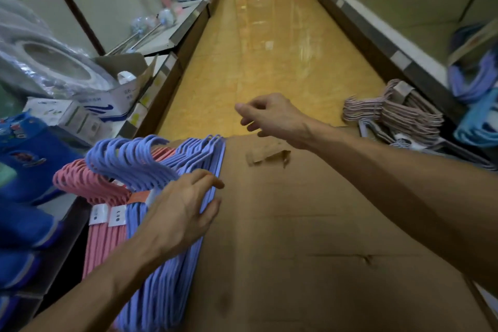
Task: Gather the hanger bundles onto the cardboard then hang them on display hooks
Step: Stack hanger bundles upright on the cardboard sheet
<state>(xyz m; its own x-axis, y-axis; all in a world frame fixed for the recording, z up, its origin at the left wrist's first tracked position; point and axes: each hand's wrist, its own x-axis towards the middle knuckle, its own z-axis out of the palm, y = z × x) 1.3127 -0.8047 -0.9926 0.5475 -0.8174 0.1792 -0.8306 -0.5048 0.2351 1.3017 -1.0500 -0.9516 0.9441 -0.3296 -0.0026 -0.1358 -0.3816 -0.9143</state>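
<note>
A flat sheet of cardboard covers the floor in front of me. Along its left edge lie purple hanger bundles with pink hanger bundles beside them, each banded with a paper label. My left hand rests on the purple bundle, fingers spread flat over its side. My right hand hovers in the air above the cardboard's far edge, fingers loosely curled and holding nothing. A pile of pale pink hanger bundles lies on the floor at the right, off the cardboard.
Shelving runs along both sides of the yellow-tiled aisle. On the left shelf sit an open carton, small boxes and blue goods. Blue and purple hangers sit on the right shelf. A torn flap marks the cardboard.
</note>
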